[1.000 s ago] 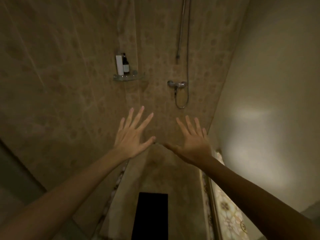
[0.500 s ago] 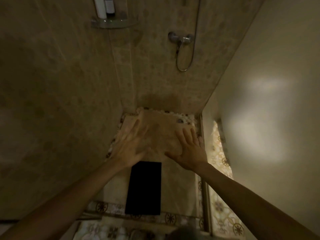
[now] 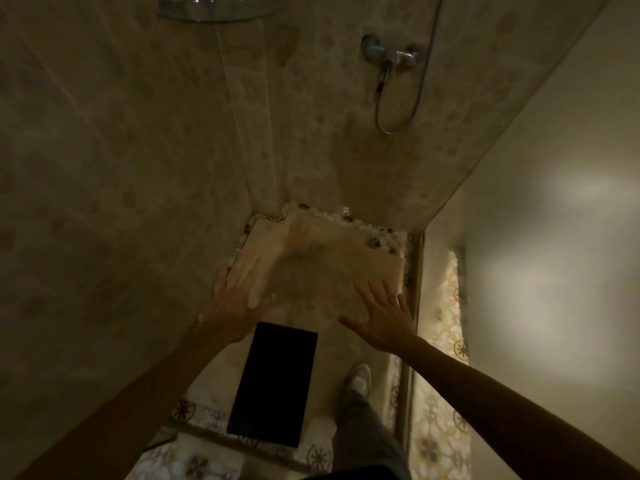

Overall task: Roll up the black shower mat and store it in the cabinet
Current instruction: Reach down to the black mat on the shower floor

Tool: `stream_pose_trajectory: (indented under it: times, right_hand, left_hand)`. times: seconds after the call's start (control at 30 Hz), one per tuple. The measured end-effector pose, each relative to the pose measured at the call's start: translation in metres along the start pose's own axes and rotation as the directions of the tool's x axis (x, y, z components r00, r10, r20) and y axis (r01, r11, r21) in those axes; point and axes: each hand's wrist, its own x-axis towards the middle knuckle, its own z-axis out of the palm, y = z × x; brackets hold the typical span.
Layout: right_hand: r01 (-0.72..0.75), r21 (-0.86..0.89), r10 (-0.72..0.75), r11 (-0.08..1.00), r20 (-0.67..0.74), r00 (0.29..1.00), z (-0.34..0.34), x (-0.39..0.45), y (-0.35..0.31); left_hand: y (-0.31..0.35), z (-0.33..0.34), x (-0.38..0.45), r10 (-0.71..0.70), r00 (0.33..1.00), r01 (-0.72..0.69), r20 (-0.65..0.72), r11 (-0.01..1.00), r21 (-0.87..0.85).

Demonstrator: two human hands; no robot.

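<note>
Looking down into a dim shower stall: no readable brand, label or writing anywhere. Black shower mat lies flat and unrolled on the shower floor, a plain matte rectangle with its long axis running near to far and its near end at the patterned tile threshold. Floor is smooth beige stone, with a pebble strip along its left and far edges. Walls are mottled beige tile. Chrome mixer valve sits on the far wall, right of centre, with a thin hose looping below it. Curved glass corner shelf shows at the top edge. Right side is a pale frosted panel with soft glare.

Both arms are extended forward, bare. Left hand is motion-blurred, palm down, fingers spread and empty, above the floor just beyond the mat's far-left corner. Right hand is palm down, fingers splayed, holding nothing, to the right of the mat's far end. Neither hand touches the mat. A trouser leg and light shoe stand on the floor just right of the mat.
</note>
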Motion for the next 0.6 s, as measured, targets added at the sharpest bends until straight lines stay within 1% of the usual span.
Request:
stream_pose_trajectory:
  times: [0.13,0.23,0.3,0.43,0.53,0.6]
  right_hand:
    - [0.028,-0.012,-0.028,1.000,0.010,1.000,-0.030,0.056,0.049]
    - [0.078,-0.053,-0.077,0.996,0.035,0.996,-0.052,0.088,0.078]
    - [0.106,-0.095,-0.103,0.990,0.043,0.994,-0.068,0.111,0.093]
    - [0.156,-0.117,-0.155,0.981,0.015,0.988,-0.087,0.148,0.102]
    - [0.248,-0.228,-0.253,0.942,0.008,0.967,-0.097,0.181,0.099]
    - [0.325,-0.296,-0.325,0.898,0.051,0.944,-0.103,0.205,0.094]
  left_hand:
    - [0.035,0.020,0.037,-0.121,0.992,0.119,0.038,0.991,0.054]
    - [0.059,0.034,0.064,-0.190,0.980,0.185,0.053,0.979,0.091]
    - [0.073,0.043,0.083,-0.218,0.972,0.211,0.091,0.974,0.080]
    - [0.086,0.061,0.110,-0.228,0.970,0.219,0.090,0.971,0.095]
    - [0.087,0.068,0.134,-0.300,0.951,0.293,0.079,0.952,0.089]
    - [0.086,0.073,0.145,-0.351,0.933,0.346,0.075,0.935,0.076]
